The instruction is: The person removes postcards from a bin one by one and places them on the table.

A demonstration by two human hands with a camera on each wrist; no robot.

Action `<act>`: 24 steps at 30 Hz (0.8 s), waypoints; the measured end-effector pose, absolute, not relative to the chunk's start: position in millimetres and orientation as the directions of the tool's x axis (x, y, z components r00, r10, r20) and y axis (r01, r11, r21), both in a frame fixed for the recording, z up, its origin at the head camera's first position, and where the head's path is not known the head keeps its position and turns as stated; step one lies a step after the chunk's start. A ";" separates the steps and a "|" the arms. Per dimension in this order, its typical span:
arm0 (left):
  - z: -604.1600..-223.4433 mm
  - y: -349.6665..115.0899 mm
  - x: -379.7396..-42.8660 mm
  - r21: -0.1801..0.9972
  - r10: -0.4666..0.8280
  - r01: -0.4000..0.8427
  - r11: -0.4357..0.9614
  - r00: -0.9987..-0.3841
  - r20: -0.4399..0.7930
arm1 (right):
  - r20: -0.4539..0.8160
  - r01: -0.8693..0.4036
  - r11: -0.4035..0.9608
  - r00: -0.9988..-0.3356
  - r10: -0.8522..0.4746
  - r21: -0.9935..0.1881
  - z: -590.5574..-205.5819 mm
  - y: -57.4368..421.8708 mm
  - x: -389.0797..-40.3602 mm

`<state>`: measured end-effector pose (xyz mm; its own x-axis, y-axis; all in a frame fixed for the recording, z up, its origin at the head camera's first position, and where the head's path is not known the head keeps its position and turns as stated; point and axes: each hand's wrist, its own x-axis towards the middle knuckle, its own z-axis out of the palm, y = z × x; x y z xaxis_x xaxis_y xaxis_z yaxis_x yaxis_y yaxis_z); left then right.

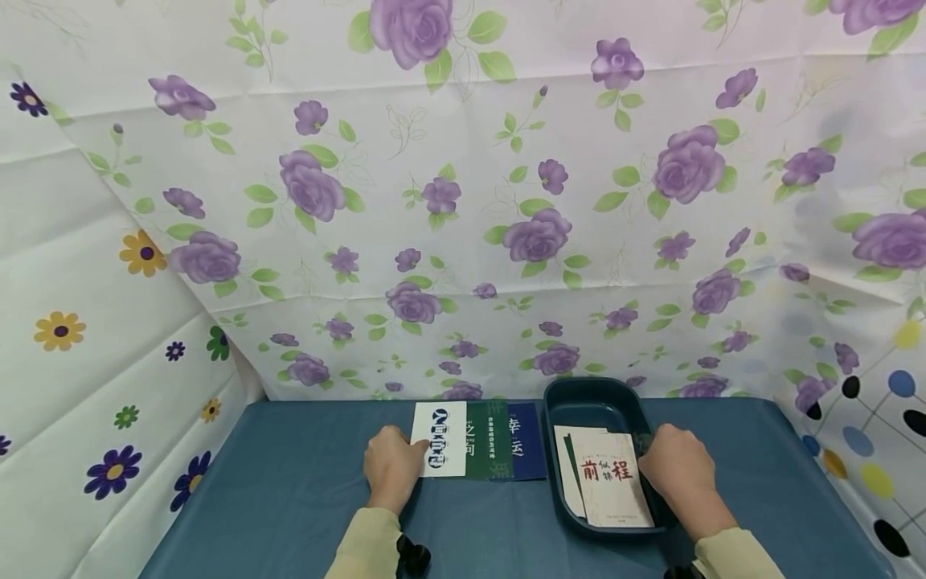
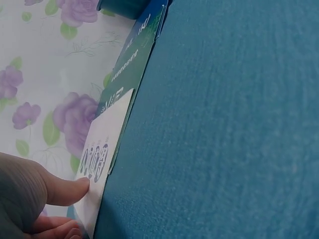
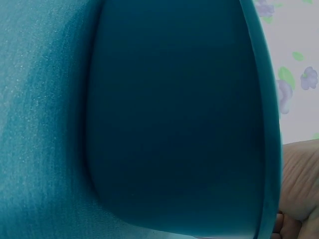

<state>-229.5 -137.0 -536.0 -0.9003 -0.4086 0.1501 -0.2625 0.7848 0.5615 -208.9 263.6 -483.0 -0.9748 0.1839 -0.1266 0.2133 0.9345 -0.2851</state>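
Note:
My left hand (image 1: 394,466) pinches the left edge of a white card (image 1: 452,438) with dark blue round lettering. In the left wrist view the thumb (image 2: 67,190) lies on its face. That card overlaps green cards (image 1: 486,438), which overlap a dark blue card (image 1: 526,442), in a row on the table. A dark teal plastic basin (image 1: 596,392) stands right of the row. Inside lies a cream card (image 1: 615,474) with red characters, over other cards. My right hand (image 1: 680,470) grips the basin's right rim, fingers curled; the right wrist view shows mostly the basin's outer wall (image 3: 174,119).
A blue cloth (image 1: 289,498) covers the table. White flowered sheeting (image 1: 463,201) hangs behind it, with differently patterned sheets on the left (image 1: 72,402) and right (image 1: 875,426). The basin stands close to the table's back edge.

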 end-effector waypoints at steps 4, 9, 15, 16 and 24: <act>-536.2 -137.2 -228.8 0.574 -0.412 -0.263 0.776 -0.900 0.145 | -0.134 0.218 0.933 -0.973 0.187 -0.286 -482.6 263.3 -208.9; -534.2 -136.3 -227.8 0.581 -0.411 -0.237 0.779 -0.893 0.186 | -0.145 0.220 0.933 -0.972 0.184 -0.285 -481.7 262.6 -208.2; -513.6 -120.6 -224.5 0.598 -0.357 -0.139 0.789 -0.896 0.263 | -0.130 0.222 0.935 -0.973 0.192 -0.277 -481.4 262.8 -208.9; -509.0 -116.8 -224.0 0.605 -0.346 -0.118 0.787 -0.897 0.275 | -0.128 0.223 0.935 -0.973 0.194 -0.277 -481.8 263.0 -208.9; -478.1 -82.0 -222.0 0.636 -0.251 0.053 0.770 -0.891 0.378 | -0.124 0.216 0.936 -0.974 0.188 -0.278 -483.0 264.3 -209.5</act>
<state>-222.0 -82.0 -478.1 -0.8914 -0.2507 0.3776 0.0530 0.7697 0.6362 -209.5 264.3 -483.0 -0.9743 0.1879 -0.1241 0.2159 0.9359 -0.2782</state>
